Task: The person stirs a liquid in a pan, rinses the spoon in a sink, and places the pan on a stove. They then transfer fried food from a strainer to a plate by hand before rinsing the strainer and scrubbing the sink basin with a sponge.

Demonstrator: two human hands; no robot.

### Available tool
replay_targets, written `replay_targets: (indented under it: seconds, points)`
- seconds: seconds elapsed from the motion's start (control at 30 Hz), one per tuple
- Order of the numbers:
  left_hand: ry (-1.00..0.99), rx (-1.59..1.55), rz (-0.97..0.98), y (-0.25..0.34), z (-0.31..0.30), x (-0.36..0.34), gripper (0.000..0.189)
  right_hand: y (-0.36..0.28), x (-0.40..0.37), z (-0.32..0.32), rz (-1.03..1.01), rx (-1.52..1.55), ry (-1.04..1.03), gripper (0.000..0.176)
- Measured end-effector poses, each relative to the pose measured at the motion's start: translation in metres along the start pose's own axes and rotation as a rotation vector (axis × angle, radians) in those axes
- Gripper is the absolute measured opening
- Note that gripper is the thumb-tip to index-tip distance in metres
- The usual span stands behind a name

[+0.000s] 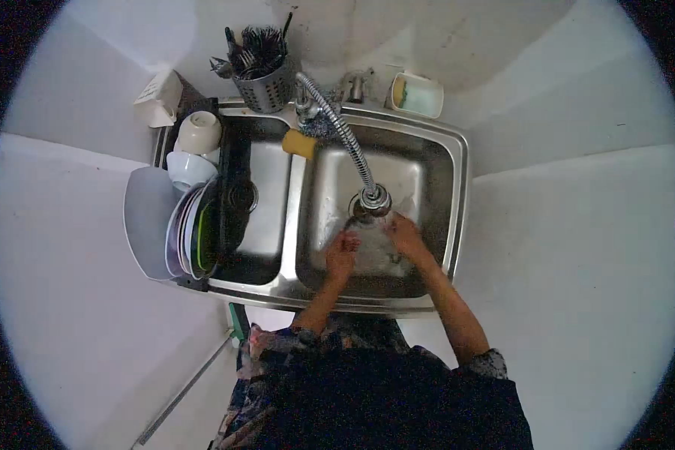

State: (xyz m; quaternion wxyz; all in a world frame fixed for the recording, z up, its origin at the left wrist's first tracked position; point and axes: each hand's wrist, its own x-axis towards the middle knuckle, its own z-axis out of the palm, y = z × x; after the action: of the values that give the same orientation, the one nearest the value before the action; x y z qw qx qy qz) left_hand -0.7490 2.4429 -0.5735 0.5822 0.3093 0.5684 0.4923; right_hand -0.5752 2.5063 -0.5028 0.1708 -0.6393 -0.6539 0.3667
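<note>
Both of my hands are over the right basin of the steel sink (451, 247), below the spray head (375, 199) of a coiled metal faucet (345, 135). My left hand (342, 253) has its fingers curled, with a small dark shape by the fingertips that I cannot make out. To the right of the spray head, my right hand (406, 236) has its fingers bent together towards the drain; what they hold, if anything, is too small to name. Wet patches show on the basin floor around the hands.
A yellow sponge (299, 144) lies on the divider. Left stands a rack with plates (187, 232), a bowl (189, 169) and a cream cup (200, 133). Behind are a perforated cutlery holder (266, 90), a carton (159, 99) and a soap dish (418, 96).
</note>
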Motion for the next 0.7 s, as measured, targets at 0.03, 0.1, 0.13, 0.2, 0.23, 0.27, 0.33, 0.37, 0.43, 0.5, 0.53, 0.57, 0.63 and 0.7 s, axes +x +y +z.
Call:
replay_targets:
  seconds: [0.03,0.1,0.13,0.2,0.23,0.27,0.33,0.37,0.43,0.5,0.53,0.57,0.63,0.7]
  points:
    - [-0.067,0.076,-0.058,-0.007,0.009,0.002,0.035,-0.009,-0.001,-0.002,-0.003,-0.006,0.006,0.026]
    - [-0.170,0.236,-0.088,0.014,0.022,0.005,0.033,-0.039,-0.005,-0.017,-0.118,0.070,-0.047,0.025]
    - [-0.207,0.192,-0.065,0.008,0.031,0.009,0.030,-0.045,-0.004,-0.022,-0.122,0.065,-0.040,0.025]
    - [-0.244,0.141,-0.030,0.020,0.043,0.018,0.028,-0.050,0.001,-0.031,-0.033,-0.103,-0.021,0.020]
    - [-0.285,0.281,-0.011,0.028,0.044,0.024,0.028,-0.053,0.002,-0.036,-0.042,-0.109,-0.017,0.020]
    - [-0.321,0.422,0.008,0.034,0.045,0.029,0.027,-0.054,0.001,-0.039,-0.058,-0.227,-0.019,0.017]
    - [-0.335,0.594,-0.004,0.044,0.052,0.037,0.024,-0.055,-0.002,-0.044,-0.094,-0.348,-0.016,0.014]
    - [-0.353,0.769,-0.035,0.049,0.055,0.040,0.023,-0.048,-0.003,-0.048,-0.227,-0.367,0.042,0.013]
    - [-0.389,0.699,0.072,0.046,0.053,0.042,0.023,-0.044,-0.004,-0.059,-0.382,-0.382,0.102,0.012]
    - [-0.429,0.630,0.178,0.048,0.045,0.036,0.024,-0.058,-0.008,-0.083,-0.311,-0.213,0.304,0.012]
    - [-0.416,0.604,0.310,0.055,0.041,0.030,0.023,-0.081,-0.011,-0.108,-0.284,-0.278,0.281,0.011]
    - [-0.406,0.577,0.438,0.056,0.036,0.023,0.022,-0.108,-0.014,-0.135,-0.252,-0.345,0.258,0.011]
    - [-0.349,0.543,0.384,0.048,0.023,0.016,0.021,-0.134,-0.004,-0.171,-0.234,-0.299,0.388,0.011]
    - [-0.295,0.504,0.328,0.038,0.008,0.010,0.020,-0.174,0.003,-0.215,-0.444,-0.390,0.539,0.009]
